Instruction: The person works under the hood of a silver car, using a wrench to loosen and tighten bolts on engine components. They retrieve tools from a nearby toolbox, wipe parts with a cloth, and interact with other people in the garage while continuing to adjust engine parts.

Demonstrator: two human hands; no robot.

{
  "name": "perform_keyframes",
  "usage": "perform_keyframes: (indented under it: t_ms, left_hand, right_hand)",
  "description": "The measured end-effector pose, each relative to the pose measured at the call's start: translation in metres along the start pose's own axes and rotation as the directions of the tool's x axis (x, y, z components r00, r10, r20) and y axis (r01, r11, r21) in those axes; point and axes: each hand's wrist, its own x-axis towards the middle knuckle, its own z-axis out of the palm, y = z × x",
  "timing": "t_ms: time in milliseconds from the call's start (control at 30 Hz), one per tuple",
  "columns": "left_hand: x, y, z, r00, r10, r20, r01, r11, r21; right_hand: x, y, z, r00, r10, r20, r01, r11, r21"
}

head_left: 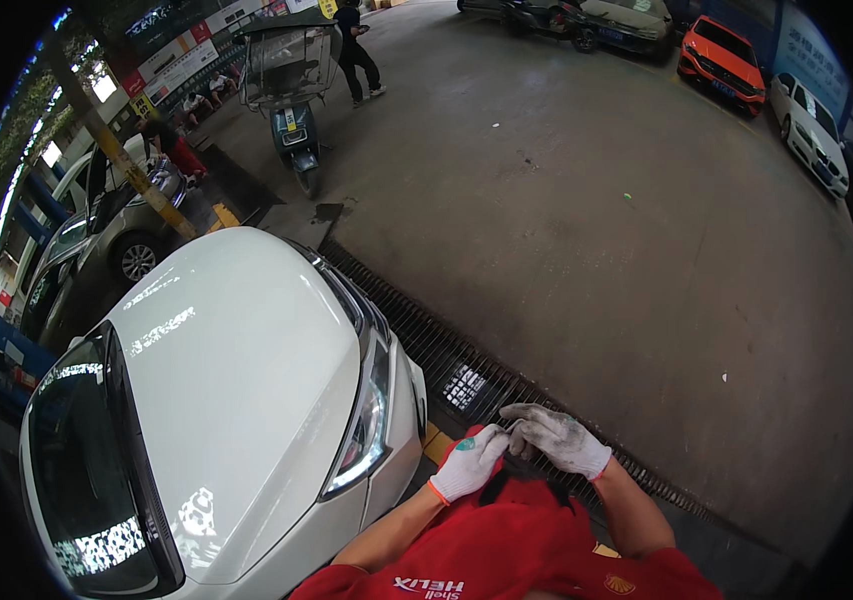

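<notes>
In front of my red shirt (486,545), my hands meet in white work gloves, soiled on the fingers. My left hand (468,462) is closed, fingers pinched near my right hand's fingertips; a small thin item seems to be between them, too small to make out. My right hand (558,440) has bent fingers pressed together around that spot. A red patch behind my left fingers is hard to identify. To the left is a white car (226,390), its hood shut and its headlight (366,420) beside my left hand.
A floor drain grate (406,320) runs alongside the car. A scooter with a canopy (296,150) stands ahead, near a walking person (351,55). A yellow pillar (136,170), a grey car (106,260) and another person (176,150) are left. Parked cars (721,70) line the back right.
</notes>
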Motion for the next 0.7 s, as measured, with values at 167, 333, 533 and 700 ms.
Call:
perform_keyframes:
  t_ms: [167,333,533,700]
  left_hand:
    - [0.126,-0.059,-0.052,0.994,0.105,-0.026,-0.103,0.991,0.089]
    - [0.275,-0.109,-0.127,0.995,-0.078,0.059,0.084,0.990,-0.116]
    - [0.446,-0.176,-0.216,0.980,0.012,0.200,-0.041,0.989,0.144]
    - [0.541,-0.251,-0.293,0.999,0.029,0.040,-0.037,0.977,0.208]
  right_hand:
    - [0.136,0.000,-0.070,0.998,-0.054,0.022,0.052,0.995,0.090]
    - [0.292,0.006,-0.143,0.981,0.080,-0.175,-0.019,0.946,0.325]
    - [0.471,-0.007,-0.220,0.985,0.024,-0.171,0.040,0.932,0.360]
    - [0.638,-0.062,-0.243,0.993,-0.102,0.061,0.102,0.995,-0.001]
